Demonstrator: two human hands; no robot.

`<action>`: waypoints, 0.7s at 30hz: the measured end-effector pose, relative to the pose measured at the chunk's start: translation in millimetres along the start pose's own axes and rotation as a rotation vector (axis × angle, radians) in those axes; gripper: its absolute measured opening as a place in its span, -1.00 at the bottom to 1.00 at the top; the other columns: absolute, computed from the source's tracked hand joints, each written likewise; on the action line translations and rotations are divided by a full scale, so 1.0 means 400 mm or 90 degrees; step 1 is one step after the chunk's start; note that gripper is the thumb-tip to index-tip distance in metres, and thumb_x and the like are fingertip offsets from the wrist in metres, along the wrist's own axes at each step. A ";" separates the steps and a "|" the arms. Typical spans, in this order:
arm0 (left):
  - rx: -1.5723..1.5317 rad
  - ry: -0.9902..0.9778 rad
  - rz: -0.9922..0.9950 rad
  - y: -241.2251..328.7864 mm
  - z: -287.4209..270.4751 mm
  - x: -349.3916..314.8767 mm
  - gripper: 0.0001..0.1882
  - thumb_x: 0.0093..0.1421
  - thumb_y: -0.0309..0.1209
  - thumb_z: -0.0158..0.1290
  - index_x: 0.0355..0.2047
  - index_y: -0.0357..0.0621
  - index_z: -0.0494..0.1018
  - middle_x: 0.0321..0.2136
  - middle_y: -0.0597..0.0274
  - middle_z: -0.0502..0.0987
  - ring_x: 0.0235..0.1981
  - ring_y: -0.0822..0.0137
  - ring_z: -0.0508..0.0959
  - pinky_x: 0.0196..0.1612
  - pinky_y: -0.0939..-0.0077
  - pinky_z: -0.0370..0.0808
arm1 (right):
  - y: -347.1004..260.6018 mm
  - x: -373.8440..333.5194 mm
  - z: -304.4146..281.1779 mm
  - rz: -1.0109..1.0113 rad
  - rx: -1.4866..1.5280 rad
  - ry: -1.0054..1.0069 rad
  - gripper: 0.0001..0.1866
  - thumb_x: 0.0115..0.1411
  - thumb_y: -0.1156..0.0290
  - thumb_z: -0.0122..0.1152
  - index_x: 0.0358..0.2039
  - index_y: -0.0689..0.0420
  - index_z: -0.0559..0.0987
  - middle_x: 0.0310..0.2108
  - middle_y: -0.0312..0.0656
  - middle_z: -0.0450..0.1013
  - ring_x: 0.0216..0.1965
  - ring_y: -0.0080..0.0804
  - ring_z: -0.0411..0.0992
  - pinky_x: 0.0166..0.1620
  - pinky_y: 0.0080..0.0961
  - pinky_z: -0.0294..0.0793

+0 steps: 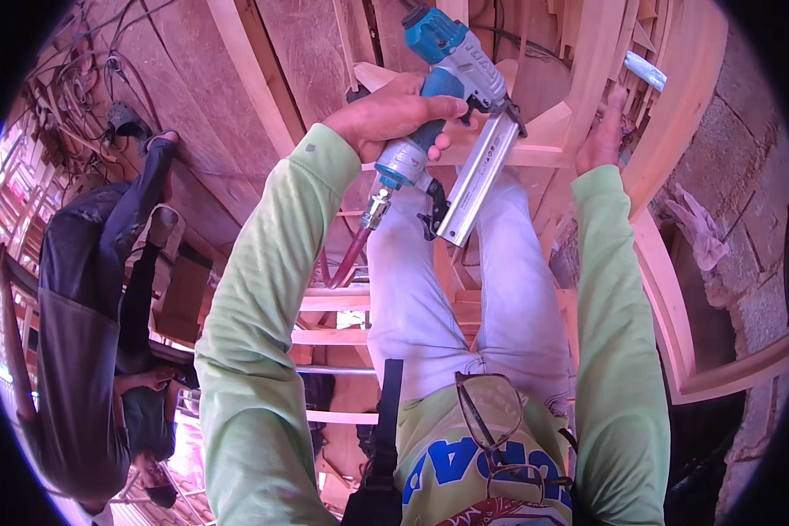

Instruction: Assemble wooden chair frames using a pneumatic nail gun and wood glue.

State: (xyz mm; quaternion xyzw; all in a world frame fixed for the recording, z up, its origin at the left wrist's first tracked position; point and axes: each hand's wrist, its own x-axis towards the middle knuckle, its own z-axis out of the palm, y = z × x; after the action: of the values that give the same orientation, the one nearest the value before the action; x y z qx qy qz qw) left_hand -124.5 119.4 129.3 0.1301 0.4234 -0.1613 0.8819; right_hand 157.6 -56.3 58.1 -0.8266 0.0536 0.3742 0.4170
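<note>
Left hand (381,120) wraps my teal-and-silver nail gun (478,68) at one o'clock; right hand (600,140), grip unclear, meets pale timber framing (593,70) at two o'clock, which I judge part-joined, fastening unfinished.

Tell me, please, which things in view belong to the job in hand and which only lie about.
Apparently in use:
nail gun in left hand
red hose joined to it
wooden frame beside right hand

Apparently lying about:
pinkish cloth
tangled cables

A pinkish cloth (698,231) lies against grey blocks (752,118)
</note>
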 end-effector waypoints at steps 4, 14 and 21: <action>-0.002 -0.026 0.015 -0.026 -0.014 0.029 -0.76 0.40 -0.34 0.06 -0.05 -0.23 0.36 -0.53 0.27 0.50 -0.63 0.48 0.50 -0.57 0.55 0.53 | 0.008 0.024 0.016 0.058 -0.015 0.099 -0.34 0.37 -0.16 -0.17 0.13 0.18 0.46 -0.09 -0.01 0.54 -0.08 -0.15 0.52 0.02 -0.22 0.52; -0.013 -0.057 0.044 -0.020 -0.011 0.043 -0.73 0.40 -0.37 0.07 -0.01 -0.28 0.37 -0.26 0.26 0.57 -0.56 0.55 0.52 -0.52 0.57 0.58 | 0.060 0.110 -0.049 0.041 -0.039 0.022 -0.46 0.34 0.05 -0.21 0.13 0.18 0.39 -0.16 0.09 0.52 -0.29 0.00 0.58 -0.18 -0.15 0.67; -0.038 -0.040 0.038 -0.033 -0.029 0.024 -0.70 0.35 -0.43 0.08 0.03 -0.32 0.42 -0.20 0.18 0.60 -0.54 0.50 0.51 -0.52 0.59 0.59 | -0.005 -0.005 0.045 0.046 -0.118 0.128 -0.47 0.31 0.10 -0.11 0.19 0.14 0.38 0.10 -0.08 0.40 0.07 -0.20 0.41 0.19 -0.29 0.40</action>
State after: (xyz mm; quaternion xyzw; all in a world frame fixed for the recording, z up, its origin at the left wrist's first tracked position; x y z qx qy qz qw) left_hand -132.3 109.9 113.5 0.1114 0.3963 -0.1260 0.9026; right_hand 146.6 -42.5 54.0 -0.8923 0.0905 0.3077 0.3177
